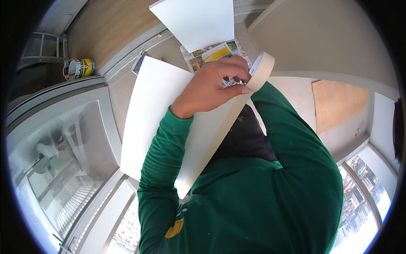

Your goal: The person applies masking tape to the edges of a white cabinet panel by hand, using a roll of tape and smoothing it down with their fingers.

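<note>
A large white panel (154, 97) slants across the front of my body. Along its right edge runs a strip of beige masking tape (211, 146), leading up to the roll of masking tape (265, 71) at the panel's upper right corner. My left hand (211, 86) reaches over the panel, its fingers and thumb curled against the roll and the upper end of the strip. From the right, my green right sleeve (292, 116) extends to just beneath the roll. My right hand is hidden behind the roll and panel.
Beyond my hands, a second white panel (203, 23) stands near printed paper sheets (196, 59) on the floor. A paint bucket (76, 70) sits at the far left, above a glazed door (63, 156). At right lies a light-brown board (338, 103), near a window.
</note>
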{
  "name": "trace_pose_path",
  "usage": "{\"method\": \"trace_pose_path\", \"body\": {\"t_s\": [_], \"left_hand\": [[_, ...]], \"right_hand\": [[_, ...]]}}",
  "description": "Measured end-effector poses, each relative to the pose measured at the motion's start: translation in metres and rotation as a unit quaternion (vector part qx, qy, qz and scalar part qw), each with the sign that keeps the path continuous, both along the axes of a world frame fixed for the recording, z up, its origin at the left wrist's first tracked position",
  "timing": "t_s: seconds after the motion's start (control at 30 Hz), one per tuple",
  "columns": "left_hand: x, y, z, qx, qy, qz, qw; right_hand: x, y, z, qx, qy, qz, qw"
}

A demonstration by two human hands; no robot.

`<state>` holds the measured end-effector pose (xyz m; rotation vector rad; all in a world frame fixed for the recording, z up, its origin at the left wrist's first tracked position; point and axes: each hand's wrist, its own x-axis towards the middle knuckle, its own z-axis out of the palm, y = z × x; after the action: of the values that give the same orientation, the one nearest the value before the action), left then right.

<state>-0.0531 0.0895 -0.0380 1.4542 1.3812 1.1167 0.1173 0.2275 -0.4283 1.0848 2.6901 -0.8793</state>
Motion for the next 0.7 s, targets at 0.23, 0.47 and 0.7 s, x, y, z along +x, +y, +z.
{"method": "trace_pose_path", "body": {"t_s": [0.23,0.47,0.7], "left_hand": [[-0.005,-0.001,-0.003,-0.049,-0.009,0.008,0.999],[-0.005,0.0,-0.006,-0.049,-0.022,0.01,0.998],[-0.005,0.001,-0.007,-0.059,-0.044,-0.001,0.997]], "right_hand": [[-0.018,0.004,0.002,-0.001,0.009,0.014,1.0],[-0.02,-0.01,0.007,-0.009,0.008,0.028,1.0],[-0.026,-0.013,0.008,-0.009,0.006,0.037,0.999]]}}
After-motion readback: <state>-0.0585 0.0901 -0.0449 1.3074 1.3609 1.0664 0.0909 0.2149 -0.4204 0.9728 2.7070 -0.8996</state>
